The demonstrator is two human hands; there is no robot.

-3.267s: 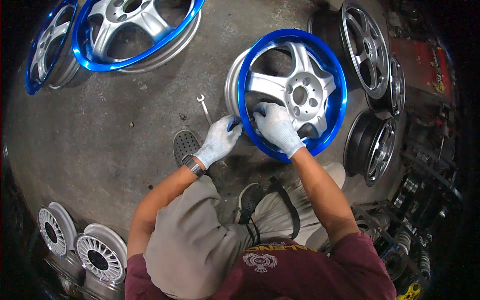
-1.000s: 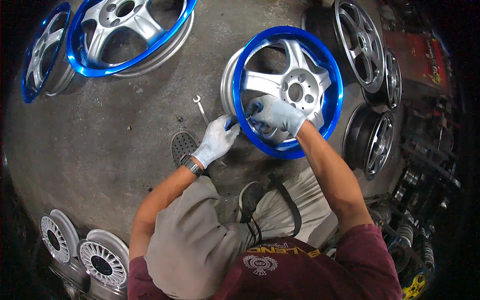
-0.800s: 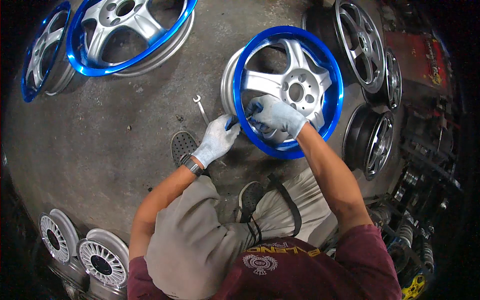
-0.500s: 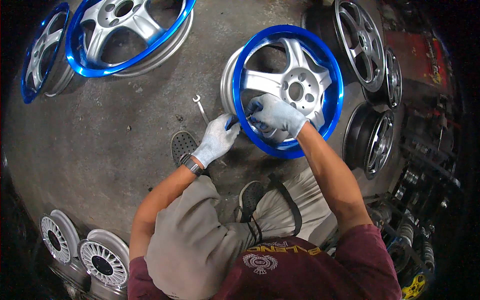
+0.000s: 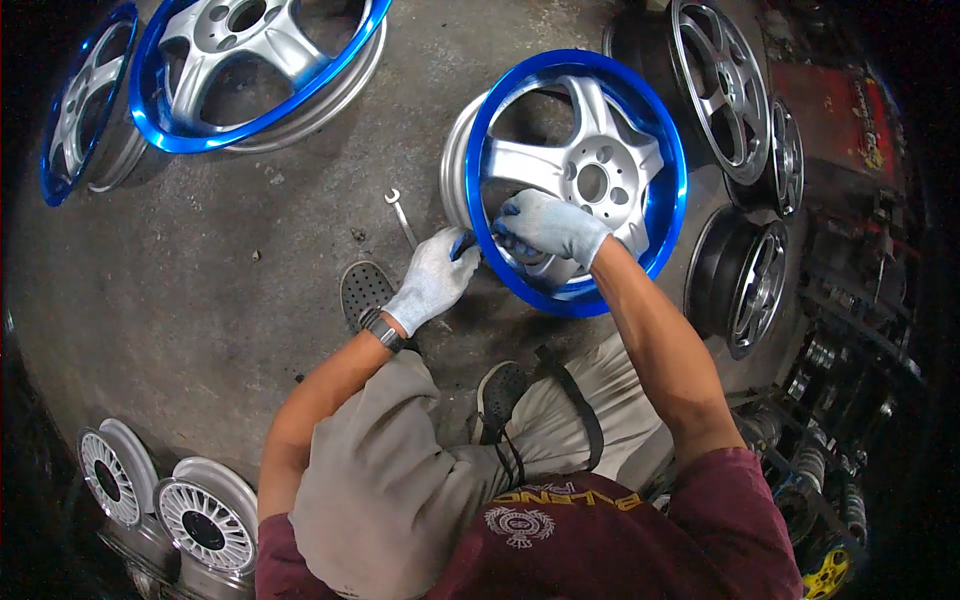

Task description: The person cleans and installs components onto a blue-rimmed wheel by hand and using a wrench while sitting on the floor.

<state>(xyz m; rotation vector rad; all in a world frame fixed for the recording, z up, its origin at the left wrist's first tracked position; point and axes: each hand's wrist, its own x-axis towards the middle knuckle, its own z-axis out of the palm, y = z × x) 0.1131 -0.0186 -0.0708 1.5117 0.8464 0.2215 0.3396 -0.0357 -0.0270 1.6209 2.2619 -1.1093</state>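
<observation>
A silver alloy wheel with a blue lip (image 5: 592, 64) faces me at centre right, its silver barrel visible behind on the left. My left hand (image 5: 435, 278), in a white glove with blue fingertips, is closed at the wheel's lower-left outer edge. Whatever its fingers grip is hidden. My right hand (image 5: 552, 228), gloved alike, reaches inside the lip near a lower-left spoke. Its fingers are curled together, and what they hold does not show. An open-end wrench (image 5: 399, 212) is seen against the floor, its lower end reaching toward my left hand.
Another blue-lipped wheel (image 5: 150, 128) lies at the upper left, with a similar one (image 5: 52, 190) beside it. Grey wheels (image 5: 757, 110) stand along the right. Multi-spoke wheels (image 5: 170, 490) sit at the lower left. A dark shoe (image 5: 365, 288) is near the wrench.
My right hand has shifted slightly at the lip's inner side, its fingers curling in more. My left hand, the wheel and the wrench stay in place.
</observation>
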